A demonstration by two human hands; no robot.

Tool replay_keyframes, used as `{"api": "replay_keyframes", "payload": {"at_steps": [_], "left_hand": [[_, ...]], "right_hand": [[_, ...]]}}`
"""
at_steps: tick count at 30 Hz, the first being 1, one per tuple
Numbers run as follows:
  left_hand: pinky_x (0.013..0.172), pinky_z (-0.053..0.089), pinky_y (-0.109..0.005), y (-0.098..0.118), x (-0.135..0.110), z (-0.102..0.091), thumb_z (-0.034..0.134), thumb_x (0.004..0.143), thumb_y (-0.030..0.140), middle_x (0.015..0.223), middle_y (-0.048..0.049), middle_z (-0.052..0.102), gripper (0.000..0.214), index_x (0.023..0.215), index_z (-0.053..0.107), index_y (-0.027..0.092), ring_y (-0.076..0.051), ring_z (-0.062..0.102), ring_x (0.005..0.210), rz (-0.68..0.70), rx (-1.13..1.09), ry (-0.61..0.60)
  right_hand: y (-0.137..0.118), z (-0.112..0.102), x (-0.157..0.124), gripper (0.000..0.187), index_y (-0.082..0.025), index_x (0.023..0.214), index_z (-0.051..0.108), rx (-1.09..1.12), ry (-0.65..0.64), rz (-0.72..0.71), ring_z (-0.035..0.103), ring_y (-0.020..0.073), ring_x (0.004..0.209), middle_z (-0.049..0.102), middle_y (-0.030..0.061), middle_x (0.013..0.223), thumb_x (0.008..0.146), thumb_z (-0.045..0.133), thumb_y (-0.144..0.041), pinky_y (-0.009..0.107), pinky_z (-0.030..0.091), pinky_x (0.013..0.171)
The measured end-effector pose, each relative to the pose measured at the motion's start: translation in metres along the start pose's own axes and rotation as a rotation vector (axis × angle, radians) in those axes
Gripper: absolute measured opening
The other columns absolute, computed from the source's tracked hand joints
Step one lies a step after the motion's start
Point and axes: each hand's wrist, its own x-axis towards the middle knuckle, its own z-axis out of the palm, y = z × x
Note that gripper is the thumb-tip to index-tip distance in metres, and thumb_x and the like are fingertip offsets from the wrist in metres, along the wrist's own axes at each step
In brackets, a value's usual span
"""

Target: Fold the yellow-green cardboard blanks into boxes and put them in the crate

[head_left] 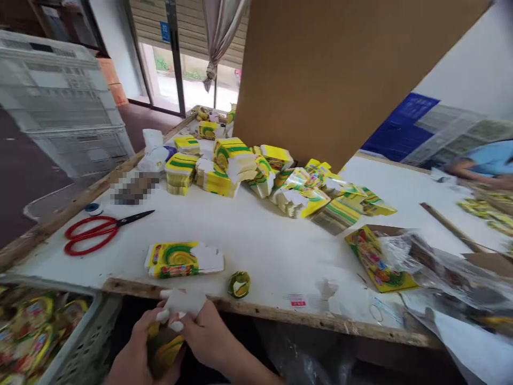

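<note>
Yellow carton (168, 353) sits between left fingers (147, 322) and right fingers (193, 327) (both clamped on it).

No text is legible on the yellow boxes (176, 260), blue sign (164, 31) or red label (297, 303)

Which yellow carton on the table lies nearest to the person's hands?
The carton lying alone just right of the scissors; the other cartons lie farther back or farther right.
</note>
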Motion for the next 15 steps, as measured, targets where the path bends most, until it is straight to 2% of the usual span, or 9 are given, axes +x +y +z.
{"api": "replay_keyframes", "payload": {"at_steps": [1,3,5,6,9,11,15], "left_hand": [[0.063,0.058,-0.038,0.002,0.001,-0.005,0.070,0.063,0.037,0.100,-0.0080,0.072,0.057,0.114,0.046,0.029,-0.031,0.071,0.078,-0.019,0.007,-0.031],[0.067,0.058,-0.036,0.011,0.003,-0.012,0.061,0.072,0.031,0.099,-0.0089,0.071,0.061,0.126,0.032,0.024,-0.027,0.071,0.083,-0.103,-0.003,-0.114],[0.074,0.057,-0.038,0.020,0.004,-0.016,0.060,0.071,0.028,0.104,-0.0108,0.069,0.067,0.127,0.024,0.021,-0.026,0.071,0.087,-0.140,-0.027,-0.176],[0.077,0.056,-0.038,0.024,0.004,-0.017,0.061,0.071,0.026,0.107,-0.0115,0.068,0.067,0.126,0.024,0.021,-0.026,0.070,0.091,-0.152,-0.036,-0.184],[0.081,0.054,-0.039,0.031,0.003,-0.016,0.062,0.069,0.020,0.110,-0.0114,0.063,0.066,0.124,0.025,0.021,-0.024,0.068,0.094,-0.189,-0.060,-0.157],[0.083,0.053,-0.041,0.032,0.000,-0.016,0.064,0.068,0.018,0.114,-0.0126,0.059,0.064,0.123,0.031,0.021,-0.025,0.065,0.097,-0.202,-0.023,-0.074],[0.091,0.049,-0.046,0.028,-0.002,-0.021,0.064,0.063,0.013,0.114,-0.0116,0.056,0.055,0.115,0.046,0.019,-0.027,0.059,0.105,-0.202,0.093,0.070]], "right_hand": [[-0.003,0.000,-0.004,0.034,-0.022,0.112,0.067,-0.085,-0.027,-0.029,0.064,0.0180,0.101,0.071,0.0037,0.112,0.083,0.050,-0.019,0.034,0.049,0.093],[-0.006,-0.002,-0.010,0.062,-0.022,0.138,0.049,-0.278,-0.131,-0.093,0.050,0.0217,0.128,0.054,0.0082,0.141,0.077,0.057,-0.011,0.041,0.036,0.110],[-0.004,-0.003,-0.013,0.067,-0.023,0.141,0.045,-0.378,-0.249,-0.165,0.043,0.0215,0.136,0.044,0.0095,0.149,0.077,0.052,-0.004,0.041,0.035,0.112],[-0.001,-0.003,-0.014,0.066,-0.023,0.140,0.047,-0.403,-0.257,-0.197,0.043,0.0213,0.137,0.043,0.0103,0.150,0.078,0.050,-0.002,0.041,0.037,0.111],[0.012,-0.001,-0.013,0.057,-0.026,0.129,0.059,-0.385,-0.186,-0.280,0.055,0.0197,0.126,0.056,0.0105,0.139,0.080,0.048,-0.001,0.038,0.046,0.104],[0.021,-0.001,-0.012,0.051,-0.027,0.121,0.064,-0.343,-0.100,-0.326,0.061,0.0193,0.118,0.063,0.0095,0.129,0.080,0.051,-0.002,0.036,0.051,0.099],[0.027,-0.008,-0.011,0.044,-0.026,0.117,0.064,-0.253,0.096,-0.351,0.063,0.0199,0.114,0.066,0.0094,0.123,0.081,0.053,-0.004,0.034,0.054,0.094]]}}
